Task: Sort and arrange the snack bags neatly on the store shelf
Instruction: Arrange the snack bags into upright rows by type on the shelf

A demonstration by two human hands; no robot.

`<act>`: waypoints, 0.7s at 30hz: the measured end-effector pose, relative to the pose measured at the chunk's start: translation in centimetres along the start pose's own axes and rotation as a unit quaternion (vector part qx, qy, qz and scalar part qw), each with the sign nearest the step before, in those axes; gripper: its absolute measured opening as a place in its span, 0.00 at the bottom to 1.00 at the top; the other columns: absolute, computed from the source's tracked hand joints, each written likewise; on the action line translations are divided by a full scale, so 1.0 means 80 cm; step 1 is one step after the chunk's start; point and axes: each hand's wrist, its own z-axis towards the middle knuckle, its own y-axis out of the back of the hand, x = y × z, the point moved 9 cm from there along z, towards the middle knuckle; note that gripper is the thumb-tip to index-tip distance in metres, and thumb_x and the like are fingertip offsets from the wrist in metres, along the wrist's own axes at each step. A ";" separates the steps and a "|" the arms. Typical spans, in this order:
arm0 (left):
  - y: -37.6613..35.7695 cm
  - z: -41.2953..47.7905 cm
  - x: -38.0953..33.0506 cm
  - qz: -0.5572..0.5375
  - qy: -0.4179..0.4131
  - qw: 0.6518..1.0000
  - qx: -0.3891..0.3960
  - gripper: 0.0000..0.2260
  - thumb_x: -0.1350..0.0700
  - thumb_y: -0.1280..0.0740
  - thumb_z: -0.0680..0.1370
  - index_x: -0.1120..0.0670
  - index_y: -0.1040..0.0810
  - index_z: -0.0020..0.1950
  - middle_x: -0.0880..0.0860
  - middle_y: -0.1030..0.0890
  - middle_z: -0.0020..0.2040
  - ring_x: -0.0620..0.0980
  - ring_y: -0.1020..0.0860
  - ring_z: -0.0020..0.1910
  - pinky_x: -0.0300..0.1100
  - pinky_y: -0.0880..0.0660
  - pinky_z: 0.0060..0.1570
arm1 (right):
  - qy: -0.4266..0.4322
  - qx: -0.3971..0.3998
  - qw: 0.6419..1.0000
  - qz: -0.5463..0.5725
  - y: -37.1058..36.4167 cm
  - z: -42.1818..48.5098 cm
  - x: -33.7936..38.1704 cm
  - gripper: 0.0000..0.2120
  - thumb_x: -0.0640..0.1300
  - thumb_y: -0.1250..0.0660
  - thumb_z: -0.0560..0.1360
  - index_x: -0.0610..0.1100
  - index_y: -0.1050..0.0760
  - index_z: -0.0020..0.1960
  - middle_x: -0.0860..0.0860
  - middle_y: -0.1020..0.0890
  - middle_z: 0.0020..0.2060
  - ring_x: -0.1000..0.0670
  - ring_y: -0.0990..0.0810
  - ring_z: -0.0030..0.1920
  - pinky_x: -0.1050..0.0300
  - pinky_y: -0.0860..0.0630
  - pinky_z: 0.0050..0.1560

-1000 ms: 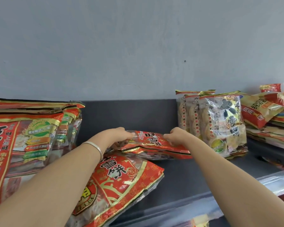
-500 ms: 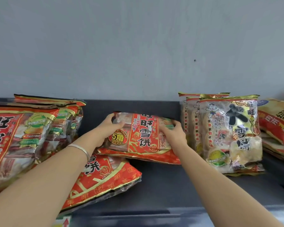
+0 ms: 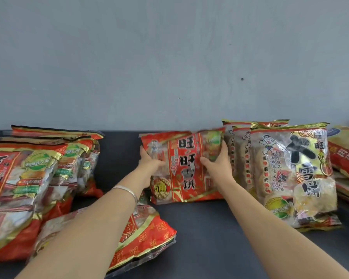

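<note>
A red snack bag (image 3: 184, 168) with large black characters stands upright on the dark shelf (image 3: 210, 228), near the back wall. My left hand (image 3: 149, 164) grips its left side and my right hand (image 3: 218, 164) grips its right side, thumbs on the front. Just to its right stands a row of upright clear-and-gold snack bags (image 3: 290, 174). Another red bag (image 3: 147, 236) lies flat under my left forearm, partly hidden.
A row of large red bags (image 3: 28, 188) stands at the left. Yellow and red bags (image 3: 347, 156) lie stacked at the far right. Bare dark shelf shows between the bags in the middle. A grey wall (image 3: 169, 67) rises behind the shelf.
Both hands lifted the red bag from lying flat and tipped it upright, facing me, beside the clear-and-gold bags. The view shifted slightly left.
</note>
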 end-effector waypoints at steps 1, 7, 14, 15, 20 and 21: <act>0.002 0.005 0.007 -0.004 0.010 1.000 -0.001 0.47 0.61 0.29 0.73 0.43 0.60 0.77 0.55 0.42 0.76 0.58 0.38 0.72 0.60 0.39 0.67 | -0.037 0.002 0.999 0.005 -0.004 0.001 -0.014 0.47 0.54 0.28 0.72 0.56 0.58 0.78 0.45 0.37 0.74 0.40 0.34 0.71 0.35 0.33 0.67; -0.002 0.024 0.000 -0.064 -0.016 0.998 0.007 0.25 0.46 0.37 0.79 0.48 0.43 0.73 0.53 0.28 0.67 0.56 0.28 0.63 0.57 0.32 0.62 | -0.135 -0.002 0.989 0.062 -0.020 0.011 -0.056 0.32 0.62 0.44 0.79 0.51 0.51 0.77 0.44 0.30 0.69 0.38 0.29 0.66 0.42 0.31 0.63; 0.029 0.042 0.001 0.025 -0.070 0.996 -0.047 0.19 0.52 0.44 0.82 0.48 0.45 0.72 0.53 0.29 0.66 0.56 0.29 0.65 0.57 0.31 0.62 | -0.094 0.040 0.994 0.039 -0.056 0.007 -0.046 0.28 0.58 0.46 0.81 0.51 0.50 0.77 0.46 0.26 0.66 0.41 0.24 0.62 0.43 0.28 0.62; 0.028 0.044 0.004 0.033 -0.056 0.997 -0.042 0.19 0.52 0.44 0.82 0.49 0.45 0.72 0.53 0.30 0.66 0.57 0.29 0.65 0.57 0.31 0.62 | -0.100 0.046 0.993 0.038 -0.057 0.008 -0.048 0.29 0.57 0.45 0.81 0.51 0.51 0.77 0.45 0.27 0.67 0.41 0.24 0.63 0.43 0.28 0.63; 0.040 0.037 0.009 0.039 -0.009 0.996 -0.075 0.27 0.49 0.41 0.81 0.50 0.50 0.75 0.58 0.35 0.71 0.60 0.31 0.66 0.55 0.33 0.61 | -0.078 0.004 0.993 -0.083 -0.038 -0.002 -0.046 0.34 0.55 0.38 0.79 0.48 0.51 0.77 0.42 0.34 0.70 0.37 0.31 0.68 0.40 0.31 0.65; 0.046 0.032 0.010 0.041 -0.008 0.995 -0.090 0.27 0.48 0.41 0.80 0.50 0.50 0.76 0.58 0.36 0.72 0.60 0.32 0.67 0.54 0.32 0.61 | -0.047 -0.030 0.990 -0.126 -0.028 -0.008 -0.038 0.32 0.53 0.37 0.78 0.47 0.47 0.76 0.41 0.35 0.69 0.37 0.32 0.67 0.40 0.31 0.64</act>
